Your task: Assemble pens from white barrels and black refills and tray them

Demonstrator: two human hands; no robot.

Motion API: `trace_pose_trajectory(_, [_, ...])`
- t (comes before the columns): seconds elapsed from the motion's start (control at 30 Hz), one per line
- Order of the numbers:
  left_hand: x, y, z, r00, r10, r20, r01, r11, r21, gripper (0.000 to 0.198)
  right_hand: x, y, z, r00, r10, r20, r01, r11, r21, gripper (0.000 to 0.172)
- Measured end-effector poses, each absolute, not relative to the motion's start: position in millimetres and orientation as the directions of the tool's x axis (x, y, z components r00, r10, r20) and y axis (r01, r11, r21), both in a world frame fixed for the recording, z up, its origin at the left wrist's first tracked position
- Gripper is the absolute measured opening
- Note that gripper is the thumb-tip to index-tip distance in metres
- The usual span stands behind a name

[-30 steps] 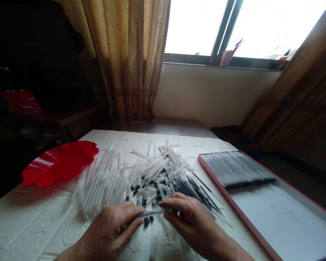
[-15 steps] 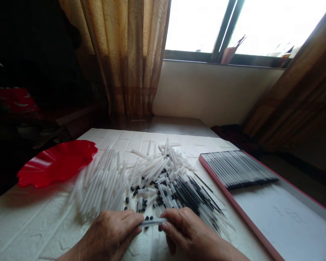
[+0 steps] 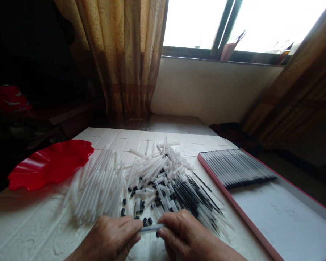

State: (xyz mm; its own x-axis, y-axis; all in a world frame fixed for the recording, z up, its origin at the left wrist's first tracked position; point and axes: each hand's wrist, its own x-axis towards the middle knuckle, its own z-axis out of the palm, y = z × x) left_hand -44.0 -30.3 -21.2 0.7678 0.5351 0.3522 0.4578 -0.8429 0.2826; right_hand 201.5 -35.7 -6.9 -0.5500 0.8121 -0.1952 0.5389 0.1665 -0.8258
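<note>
My left hand [image 3: 111,235] and my right hand [image 3: 186,233] are both closed, low in the view. Between them they pinch a thin translucent tube [image 3: 151,228] by its two ends, held level above the table. A dark strip shows inside the tube; its ends are hidden by my fingers. Just beyond lie small black plugs [image 3: 145,221]. Long clear tubes [image 3: 97,188] are heaped past my left hand. Shorter whitish tubes [image 3: 154,166] are piled in the middle, mixed with black plugs. Thin, dark-filled refills [image 3: 191,194] lie bunched beyond my right hand.
A red wavy-rimmed dish [image 3: 51,163] stands at the left. On the right is a shallow pink-edged box [image 3: 230,199], with a row of dark-ended pens [image 3: 239,166] at its far end. A white brick-patterned cover [image 3: 24,224] lies on the table. Curtains and a window are behind.
The view has turned slightly, so the dish and piles sit a little further left. Both hands still grip the tube, now a little lower in the view, with slightly less of it showing.
</note>
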Motion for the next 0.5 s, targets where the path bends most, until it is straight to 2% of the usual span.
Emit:
trace_pose_trajectory(0.1, [-42.6,-31.4,-21.0,0.753,0.548,0.366,0.474,-0.836,0.276,0.025,201.0,-35.3,-7.4,-0.537,0.824,-0.181,0.56,0.188,-0.807,0.025])
trace_pose_trajectory(0.23, [-39.0,-29.7,-22.0,0.703,0.567,0.429,0.478,-0.824,0.306,0.025,201.0,-33.7,-6.5,-0.561,0.815,-0.145,0.49,0.186,-0.852,0.028])
trace_pose_trajectory(0.4, [-34.5,-26.6,-16.2,0.668,0.582,0.464,0.459,-0.813,0.359,0.021,203.3,-33.8,5.6,-0.517,0.856,0.0,0.433,0.262,-0.862,0.029])
trace_pose_trajectory(0.5, [-39.7,-24.6,-15.6,0.63,0.594,0.5,0.519,-0.801,0.297,0.023,208.0,-31.3,10.2,-0.463,0.885,0.045,0.402,0.254,-0.88,0.028])
